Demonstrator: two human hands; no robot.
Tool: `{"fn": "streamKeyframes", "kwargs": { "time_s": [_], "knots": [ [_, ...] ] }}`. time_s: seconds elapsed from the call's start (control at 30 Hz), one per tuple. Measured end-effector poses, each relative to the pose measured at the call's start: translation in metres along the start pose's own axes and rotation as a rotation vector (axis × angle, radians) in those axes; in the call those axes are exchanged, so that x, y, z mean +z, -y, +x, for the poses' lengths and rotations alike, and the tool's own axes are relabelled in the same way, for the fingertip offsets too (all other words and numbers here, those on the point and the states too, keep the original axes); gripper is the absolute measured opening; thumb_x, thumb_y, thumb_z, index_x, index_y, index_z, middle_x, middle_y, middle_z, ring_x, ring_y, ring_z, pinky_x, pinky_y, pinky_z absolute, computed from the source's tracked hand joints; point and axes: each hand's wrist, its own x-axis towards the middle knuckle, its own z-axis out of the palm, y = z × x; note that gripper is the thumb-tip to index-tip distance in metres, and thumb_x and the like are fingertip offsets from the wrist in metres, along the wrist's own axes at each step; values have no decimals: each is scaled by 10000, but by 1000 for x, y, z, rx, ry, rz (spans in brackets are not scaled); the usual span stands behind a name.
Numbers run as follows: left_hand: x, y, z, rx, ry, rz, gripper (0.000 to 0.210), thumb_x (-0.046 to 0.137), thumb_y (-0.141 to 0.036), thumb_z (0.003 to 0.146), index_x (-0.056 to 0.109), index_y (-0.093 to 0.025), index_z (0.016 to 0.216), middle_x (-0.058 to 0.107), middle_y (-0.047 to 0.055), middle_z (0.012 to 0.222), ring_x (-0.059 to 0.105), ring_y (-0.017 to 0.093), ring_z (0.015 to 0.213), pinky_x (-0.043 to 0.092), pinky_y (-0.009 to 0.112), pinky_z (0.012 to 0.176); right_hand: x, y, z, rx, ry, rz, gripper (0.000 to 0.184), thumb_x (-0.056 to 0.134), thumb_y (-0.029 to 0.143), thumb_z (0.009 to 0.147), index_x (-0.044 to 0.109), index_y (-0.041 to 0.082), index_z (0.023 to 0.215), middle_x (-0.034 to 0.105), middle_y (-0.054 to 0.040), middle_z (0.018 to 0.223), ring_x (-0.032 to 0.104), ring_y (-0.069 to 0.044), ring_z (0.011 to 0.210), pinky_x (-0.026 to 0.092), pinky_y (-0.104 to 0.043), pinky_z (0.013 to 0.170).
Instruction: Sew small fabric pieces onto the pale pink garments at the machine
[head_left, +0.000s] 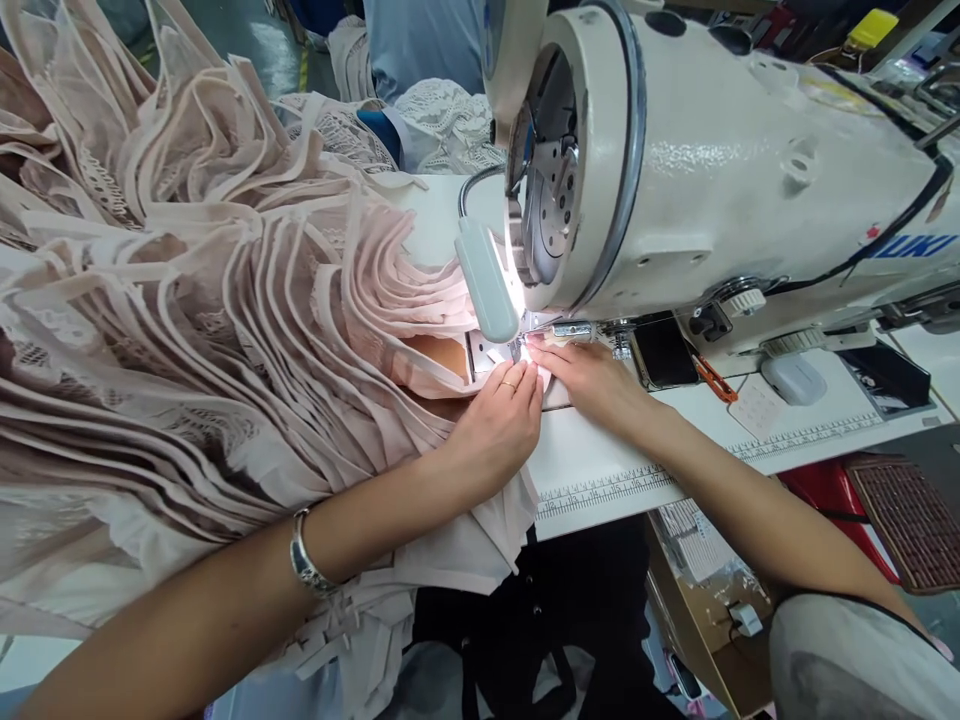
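Note:
My left hand point(504, 425), with a ring on one finger, is closed on the edge of a pale pink fabric garment point(442, 375) just in front of the needle area. My right hand point(589, 375) meets it from the other side, its fingertips together on the same fabric by the presser foot point(517, 347). Both sets of fingertips almost touch. Over them rises the white sewing machine point(697, 170). A small lamp point(487, 280) on a bendy neck lights the spot. The fabric under my fingers is partly hidden.
A deep heap of pink lace-trimmed garments point(247, 270) covers the left side and hangs over the front edge. Right of my hands lie a phone point(664, 350), an orange cutter point(715, 379) and a pale case point(793, 378). A measuring tape point(607, 492) runs along the table edge.

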Motion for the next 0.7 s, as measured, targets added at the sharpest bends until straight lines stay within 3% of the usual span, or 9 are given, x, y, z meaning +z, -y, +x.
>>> {"fn": "streamKeyframes", "kwargs": {
  "time_s": [0.2, 0.37, 0.7],
  "knots": [
    [-2, 2, 2, 2, 13, 29, 472, 308, -3, 974, 579, 55, 1356, 656, 234, 1349, 615, 319, 1294, 470, 480, 1129, 4, -10, -2, -9, -2, 104, 649, 383, -16, 862, 609, 277, 1395, 662, -37, 1400, 650, -244, 1189, 553, -410, 924],
    [3, 3, 1, -14, -51, 1, 454, 314, 2, 975, 601, 50, 1323, 676, 231, 1311, 628, 316, 1263, 475, 505, 1108, 3, -8, -2, 12, -29, 137, 633, 393, -9, 867, 623, 283, 1380, 695, -29, 1338, 656, -234, 1162, 550, -377, 876],
    [8, 7, 1, -42, -63, -29, 453, 319, 0, 975, 598, 40, 1330, 676, 222, 1314, 616, 310, 1266, 451, 502, 1118, -4, 0, 3, 97, 39, 202, 622, 340, 33, 912, 606, 288, 1413, 687, -38, 1347, 635, -247, 1179, 505, -431, 983]
  ]
}}
